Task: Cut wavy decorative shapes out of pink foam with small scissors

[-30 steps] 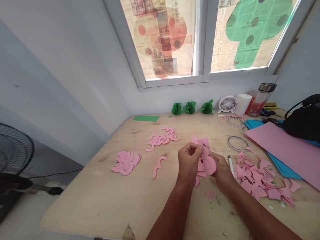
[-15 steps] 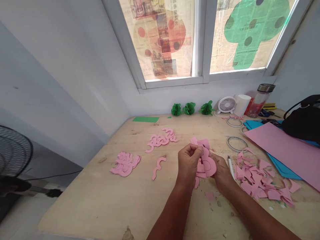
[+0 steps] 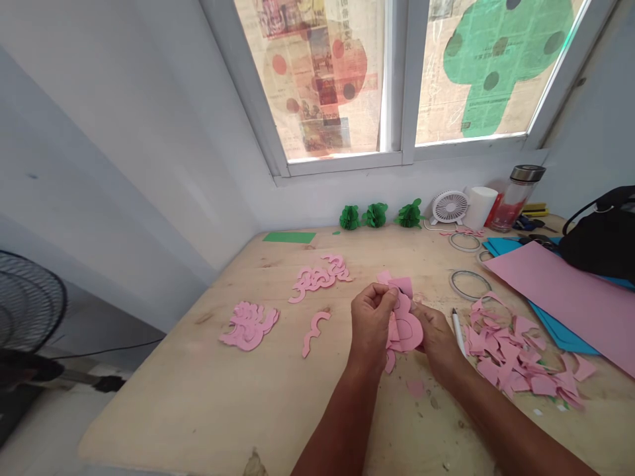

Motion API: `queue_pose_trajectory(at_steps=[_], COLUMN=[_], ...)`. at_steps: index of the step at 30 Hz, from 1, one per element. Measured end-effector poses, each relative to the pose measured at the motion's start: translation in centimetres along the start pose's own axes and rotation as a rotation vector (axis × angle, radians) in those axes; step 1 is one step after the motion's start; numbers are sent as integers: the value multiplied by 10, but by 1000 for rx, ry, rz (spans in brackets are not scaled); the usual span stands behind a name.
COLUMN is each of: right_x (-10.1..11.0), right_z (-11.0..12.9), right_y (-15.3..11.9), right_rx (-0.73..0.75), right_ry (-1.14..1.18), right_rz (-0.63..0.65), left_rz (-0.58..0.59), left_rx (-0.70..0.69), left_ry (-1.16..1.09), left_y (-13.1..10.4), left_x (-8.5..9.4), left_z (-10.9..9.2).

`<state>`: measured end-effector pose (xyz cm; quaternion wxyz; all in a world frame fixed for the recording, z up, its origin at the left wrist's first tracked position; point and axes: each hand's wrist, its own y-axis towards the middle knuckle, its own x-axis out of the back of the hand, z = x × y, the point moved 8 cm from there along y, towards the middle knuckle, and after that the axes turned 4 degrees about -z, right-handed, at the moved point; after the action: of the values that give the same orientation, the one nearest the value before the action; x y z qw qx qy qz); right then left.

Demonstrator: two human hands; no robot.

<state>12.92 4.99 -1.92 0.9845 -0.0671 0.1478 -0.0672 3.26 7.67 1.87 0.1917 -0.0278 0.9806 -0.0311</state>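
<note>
Above the table, a folded pink paper piece with a scalloped edge and drawn curved lines is between my hands. My left hand pinches its upper left side between thumb and fingers. On the right edge, my right hand is closed, its fingertips partly hidden behind the paper. A small dark spot shows at the paper's top; I cannot make out what it is. More pink paper lies beneath the hands. To the left rest a wavy pink strip, a stack of scalloped pink cutouts and a pile of wavy pink strips.
Pink scraps and a white pen lie right of my right hand. Tape rolls, pink sheet, black bag and glass bottle are farther right. Green paper figures and a small fan stand along the wall.
Both hands and the pink paper have shifted slightly left. The paper has turned a little, so its lower lobe faces me more. The grips look the same.
</note>
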Motion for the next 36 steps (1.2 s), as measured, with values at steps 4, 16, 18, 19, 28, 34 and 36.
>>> queue_pose_trajectory(at_steps=[4, 16, 18, 19, 28, 34, 36], right_x=[3, 2, 2, 1, -1, -1, 0], right_z=[-1, 0, -1, -1, -1, -1, -2], right_y=[1, 2, 1, 1, 1, 1, 2], right_rx=[-5, 44, 43, 42, 12, 18, 24], right_ry=[-57, -144, -154, -157, -114, -124, -123], right_rz=[-24, -1, 3, 3, 17, 32, 42], left_rz=[47, 61, 54, 52, 62, 61, 59], left_rx=[-7, 1, -4, -7, -5, -5, -9], left_ry=[29, 70, 61, 59, 103, 114, 111], left_y=[1, 2, 2, 2, 4, 4, 4], left_x=[-1, 0, 1, 1, 1, 3, 3], left_z=[-2, -7, -7, -7, -7, -7, -7])
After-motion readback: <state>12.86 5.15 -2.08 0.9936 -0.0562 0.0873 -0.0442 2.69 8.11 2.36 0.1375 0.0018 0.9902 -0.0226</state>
